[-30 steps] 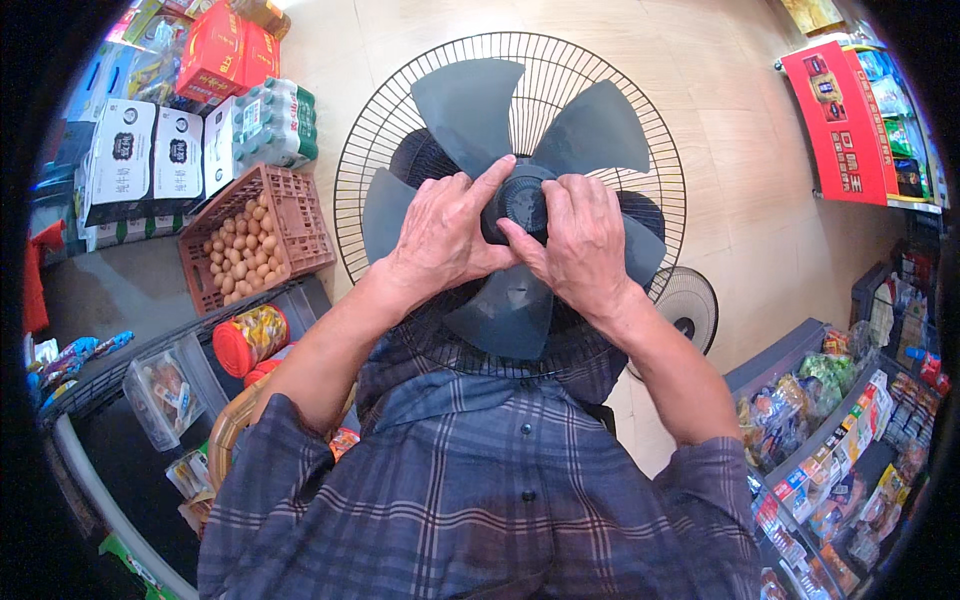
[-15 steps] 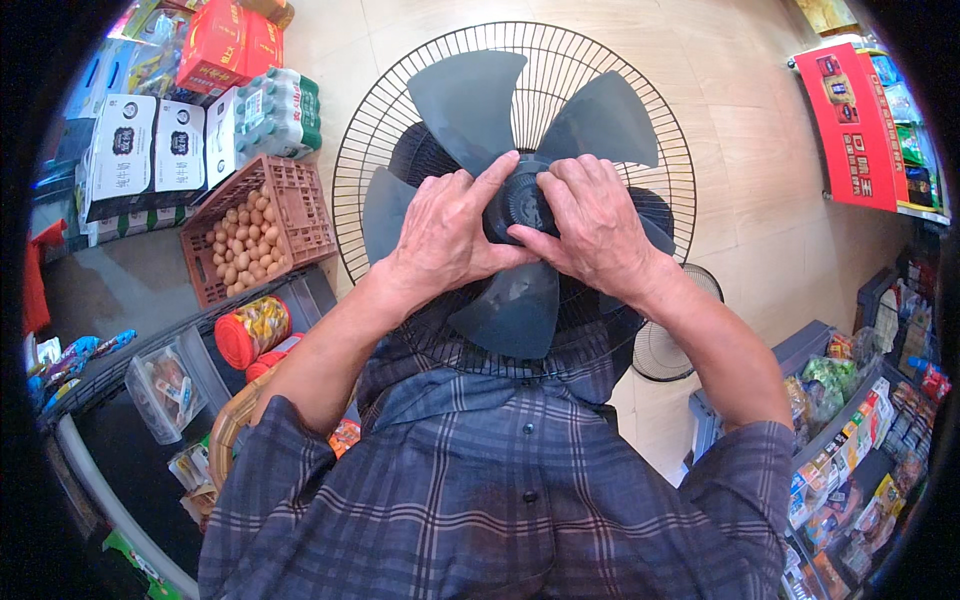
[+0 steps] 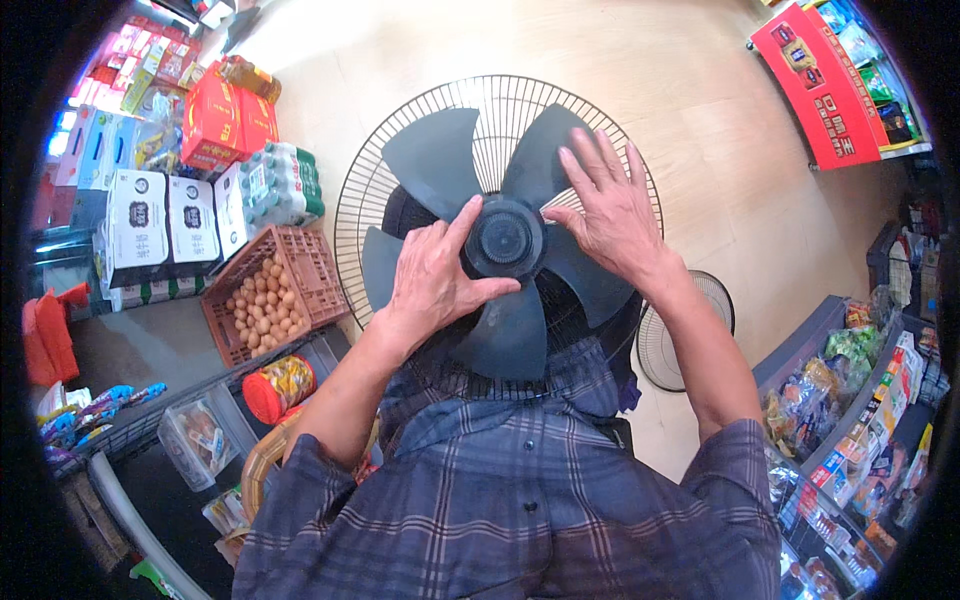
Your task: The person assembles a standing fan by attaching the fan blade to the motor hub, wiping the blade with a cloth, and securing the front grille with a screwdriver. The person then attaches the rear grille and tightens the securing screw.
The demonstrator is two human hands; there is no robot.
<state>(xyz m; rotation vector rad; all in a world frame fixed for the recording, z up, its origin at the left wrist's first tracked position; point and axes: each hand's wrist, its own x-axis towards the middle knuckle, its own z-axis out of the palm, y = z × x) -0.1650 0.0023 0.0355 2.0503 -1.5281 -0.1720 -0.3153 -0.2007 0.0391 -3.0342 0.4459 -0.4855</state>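
Observation:
A fan's dark grey blade set (image 3: 430,160) lies face up over a round black wire guard (image 3: 352,190) in front of me. At its centre is a round ridged hub (image 3: 502,238). My left hand (image 3: 425,275) curves round the hub's left side, forefinger above and thumb below, its other fingers curled by the blades. Open and spread, my right hand (image 3: 612,215) is over the right-hand blades, its thumb tip near the hub's edge. I cannot make out anything held in it. The underside of the blades is hidden.
To the left stand a brown plastic crate (image 3: 325,275) of eggs, white cartons (image 3: 140,225), wrapped bottles (image 3: 280,185) and an orange-lidded jar (image 3: 275,390). A smaller round wire guard (image 3: 675,345) lies at right. Packaged goods (image 3: 815,390) and a red display stand (image 3: 820,90) are further right.
My right hand has let go of the hub, opened and moved right over the blades. My left hand stays at the hub's left side. The blades have turned slightly, and the view has shifted.

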